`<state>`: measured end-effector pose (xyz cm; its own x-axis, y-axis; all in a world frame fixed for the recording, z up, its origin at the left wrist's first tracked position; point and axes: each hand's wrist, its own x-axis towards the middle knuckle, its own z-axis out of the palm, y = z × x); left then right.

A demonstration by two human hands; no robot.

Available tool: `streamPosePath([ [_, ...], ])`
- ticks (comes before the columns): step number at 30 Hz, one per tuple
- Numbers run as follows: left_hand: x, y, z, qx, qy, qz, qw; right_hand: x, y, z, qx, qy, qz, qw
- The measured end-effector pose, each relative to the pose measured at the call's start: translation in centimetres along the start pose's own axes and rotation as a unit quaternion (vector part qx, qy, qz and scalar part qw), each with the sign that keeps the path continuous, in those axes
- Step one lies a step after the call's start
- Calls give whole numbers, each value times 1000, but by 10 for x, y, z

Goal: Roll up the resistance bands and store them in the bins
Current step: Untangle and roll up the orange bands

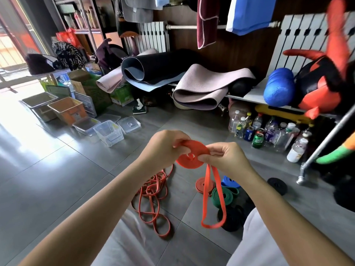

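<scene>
1. We hold the orange coil (192, 154) in the air between both hands, above the floor, to keep its turns flat and tight
2. The left hand (165, 146) pinches the coil's far edge with curled fingers; the right hand (227, 156) pinches the near edge, where the unrolled tail (212, 223) hangs, probably to feed the next turn
3. The finished rolls (222, 196) and the loose bands (153, 198) lie on the floor
4. The clear bin (109, 133) and the orange bin (67, 110) stand well apart, to the left; we see no band in either

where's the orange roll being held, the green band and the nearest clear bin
held orange roll (196, 148): head view, flat face of the coil
green band (228, 197): head view, right side of its coil
nearest clear bin (113, 139): head view, front wall
</scene>
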<state>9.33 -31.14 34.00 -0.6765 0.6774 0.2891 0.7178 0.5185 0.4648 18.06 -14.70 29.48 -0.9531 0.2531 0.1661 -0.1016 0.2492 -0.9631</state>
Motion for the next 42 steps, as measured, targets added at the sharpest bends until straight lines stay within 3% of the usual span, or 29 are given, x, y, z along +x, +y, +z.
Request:
streamPosePath([
  [3, -1, -1, -2, -164, 64, -74, 982, 2, 0, -4, 21, 24, -4, 999],
  [6, -4, 3, 3, -342, 112, -153, 920, 6, -1, -3, 66, 48, -10, 997],
  [10, -10, 9, 18, -457, 127, -205, 856, 12, -5, -2, 114, 42, -28, 992],
  [12, -13, 6, 20, -416, 110, -196, 881, 12, -5, -3, 89, 31, -32, 995],
  [15, -17, -7, 16, -108, 51, -45, 992, 12, -2, -2, 38, 7, -26, 999],
  [16, -18, -9, 12, -9, 40, 13, 999, 12, -1, -1, 23, -1, -24, 999],
  [18, -16, -7, 5, 75, 5, 93, 993, 12, 0, 4, 1, -16, -25, 1000],
  [21, -13, -8, -3, 77, -37, 134, 987, 11, -1, 8, 0, -15, -29, 999],
  [27, -17, -18, -6, -114, 68, 64, 989, 5, -6, 3, 43, -5, -28, 999],
  [31, -20, -15, -1, -286, 126, 1, 950, 4, -5, 3, 101, 9, -16, 995],
  [36, -28, -5, 20, -425, 165, -71, 887, 9, -10, 3, 122, 24, -26, 992],
  [37, -29, -5, 24, -420, 155, -87, 890, 10, -10, 2, 102, 21, -31, 994],
  [39, -29, -9, 25, -333, 121, -89, 931, 12, -10, 0, 50, 8, -34, 998],
  [41, -28, -15, 22, -143, 86, -39, 985, 13, -9, 0, 3, -8, -23, 1000],
  [42, -28, -18, 19, -45, 76, 4, 996, 15, -9, -1, -21, -16, -19, 999],
])
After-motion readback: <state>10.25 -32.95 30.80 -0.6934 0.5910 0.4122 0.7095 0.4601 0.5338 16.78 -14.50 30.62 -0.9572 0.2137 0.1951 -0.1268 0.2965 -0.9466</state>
